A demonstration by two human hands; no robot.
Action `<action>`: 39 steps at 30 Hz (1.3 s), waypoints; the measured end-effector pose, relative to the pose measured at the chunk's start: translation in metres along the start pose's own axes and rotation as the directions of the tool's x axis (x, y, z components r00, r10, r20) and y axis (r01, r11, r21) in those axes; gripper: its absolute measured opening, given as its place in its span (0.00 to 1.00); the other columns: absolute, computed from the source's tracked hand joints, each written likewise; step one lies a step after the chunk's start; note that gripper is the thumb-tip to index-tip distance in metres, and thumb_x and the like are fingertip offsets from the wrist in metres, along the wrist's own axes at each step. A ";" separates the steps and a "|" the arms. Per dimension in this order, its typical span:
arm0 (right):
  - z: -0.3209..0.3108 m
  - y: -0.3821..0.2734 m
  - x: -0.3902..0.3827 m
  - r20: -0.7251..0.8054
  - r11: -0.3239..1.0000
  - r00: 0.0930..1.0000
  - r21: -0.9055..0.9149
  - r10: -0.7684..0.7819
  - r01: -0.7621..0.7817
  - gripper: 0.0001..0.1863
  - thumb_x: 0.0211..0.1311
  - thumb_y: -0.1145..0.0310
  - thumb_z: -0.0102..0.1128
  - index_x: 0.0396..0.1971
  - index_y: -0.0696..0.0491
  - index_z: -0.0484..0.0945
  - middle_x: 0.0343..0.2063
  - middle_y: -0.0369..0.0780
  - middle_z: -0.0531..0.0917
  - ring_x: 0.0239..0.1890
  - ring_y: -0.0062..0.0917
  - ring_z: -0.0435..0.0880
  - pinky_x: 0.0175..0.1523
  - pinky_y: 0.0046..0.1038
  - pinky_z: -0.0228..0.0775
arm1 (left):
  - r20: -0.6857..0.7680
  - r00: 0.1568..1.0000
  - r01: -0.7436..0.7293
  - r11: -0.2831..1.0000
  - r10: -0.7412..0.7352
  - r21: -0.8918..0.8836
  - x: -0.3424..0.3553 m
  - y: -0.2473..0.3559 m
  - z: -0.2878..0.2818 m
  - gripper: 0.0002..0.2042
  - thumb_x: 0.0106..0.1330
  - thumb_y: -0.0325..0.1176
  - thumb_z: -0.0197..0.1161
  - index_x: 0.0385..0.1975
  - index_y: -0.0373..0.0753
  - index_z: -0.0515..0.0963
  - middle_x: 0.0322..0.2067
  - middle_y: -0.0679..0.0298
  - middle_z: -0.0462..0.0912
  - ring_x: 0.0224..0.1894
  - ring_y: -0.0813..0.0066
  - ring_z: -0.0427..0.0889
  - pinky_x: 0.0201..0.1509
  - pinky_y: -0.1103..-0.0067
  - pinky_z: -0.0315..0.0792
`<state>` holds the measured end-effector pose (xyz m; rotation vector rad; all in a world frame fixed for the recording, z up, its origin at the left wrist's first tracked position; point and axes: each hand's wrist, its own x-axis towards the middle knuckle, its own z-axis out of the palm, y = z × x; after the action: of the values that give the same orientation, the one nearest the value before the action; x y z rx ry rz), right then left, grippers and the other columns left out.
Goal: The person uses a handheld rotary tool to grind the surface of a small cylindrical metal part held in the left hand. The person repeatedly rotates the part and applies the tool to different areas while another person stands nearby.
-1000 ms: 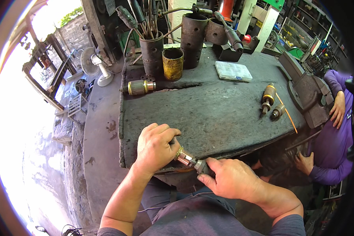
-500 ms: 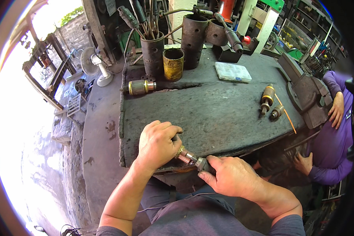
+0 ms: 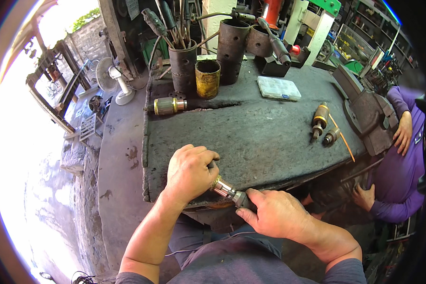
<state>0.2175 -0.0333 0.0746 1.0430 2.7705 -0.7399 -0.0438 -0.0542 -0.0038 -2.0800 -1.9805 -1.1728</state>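
Observation:
At the bench's front edge, my left hand [image 3: 192, 169] is closed around a motor armature [image 3: 223, 187]. Its copper-coloured commutator and shaft point down to the right, while my fingers hide most of its body. My right hand [image 3: 278, 213] wraps round a dark grey end piece [image 3: 242, 199] that meets the shaft. Whether this piece is separate or fixed to the armature I cannot tell. A second armature [image 3: 165, 106] lies at the bench's far left. On the right, a third armature [image 3: 320, 120] rests beside a small gear part [image 3: 332, 136].
Dark metal cylinders [image 3: 183, 71] with tools, a yellow rusty can [image 3: 208, 80] and a clear plastic case [image 3: 279, 88] stand along the back of the bench [image 3: 241, 137]. A vise [image 3: 371, 116] sits at the right. Beside it is a person in purple [image 3: 402, 170]. A thin copper-coloured rod [image 3: 343, 141] lies nearby.
The view has shifted very slightly. Both hands keep their grips in nearly the same place.

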 end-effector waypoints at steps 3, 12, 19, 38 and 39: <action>0.001 0.000 -0.001 0.051 0.999 0.999 -0.034 0.016 -0.015 0.28 0.83 0.45 0.65 0.49 0.60 0.84 0.37 0.55 0.93 0.39 0.57 0.95 0.46 0.54 0.89 | 0.031 0.999 0.022 1.000 -0.023 0.013 0.002 0.001 0.000 0.08 0.58 0.27 0.71 0.34 0.43 0.94 0.30 0.63 0.90 0.34 0.55 0.86 0.47 0.62 0.83; -0.003 0.007 -0.006 0.117 0.999 0.992 0.004 0.041 -0.042 0.28 0.82 0.44 0.66 0.48 0.60 0.84 0.35 0.55 0.93 0.38 0.58 0.94 0.45 0.56 0.87 | 0.059 0.998 0.030 0.999 -0.031 0.023 0.005 0.000 0.000 0.08 0.58 0.28 0.71 0.34 0.42 0.94 0.30 0.63 0.91 0.35 0.55 0.86 0.48 0.61 0.83; -0.006 0.011 -0.009 0.082 0.998 0.996 0.049 0.037 -0.041 0.28 0.82 0.44 0.65 0.49 0.59 0.84 0.33 0.55 0.92 0.38 0.59 0.93 0.45 0.57 0.86 | 0.026 0.999 0.021 1.000 -0.022 0.016 0.003 0.003 -0.001 0.09 0.57 0.26 0.70 0.34 0.43 0.94 0.28 0.63 0.89 0.34 0.55 0.86 0.47 0.61 0.83; -0.023 0.083 0.007 -0.087 0.744 0.988 0.667 0.126 -0.036 0.19 0.84 0.57 0.67 0.49 0.62 0.85 0.33 0.42 0.90 0.38 0.31 0.90 0.48 0.38 0.81 | 0.253 0.864 0.396 0.898 -0.435 0.191 0.035 0.017 0.005 0.14 0.66 0.40 0.68 0.42 0.42 0.96 0.43 0.51 0.96 0.51 0.46 0.94 0.61 0.58 0.86; -0.023 0.090 0.008 -0.101 0.630 0.983 0.777 0.155 -0.019 0.18 0.85 0.58 0.65 0.49 0.61 0.85 0.30 0.35 0.85 0.33 0.22 0.86 0.41 0.32 0.79 | 0.272 0.830 0.433 0.869 -0.488 0.239 0.042 0.019 0.006 0.15 0.67 0.41 0.68 0.43 0.42 0.96 0.44 0.50 0.96 0.52 0.46 0.94 0.61 0.58 0.86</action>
<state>0.2714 0.0404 0.0559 1.3725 2.4629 -2.0308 -0.0287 -0.0190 0.0226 -1.8575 -2.7443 -0.6873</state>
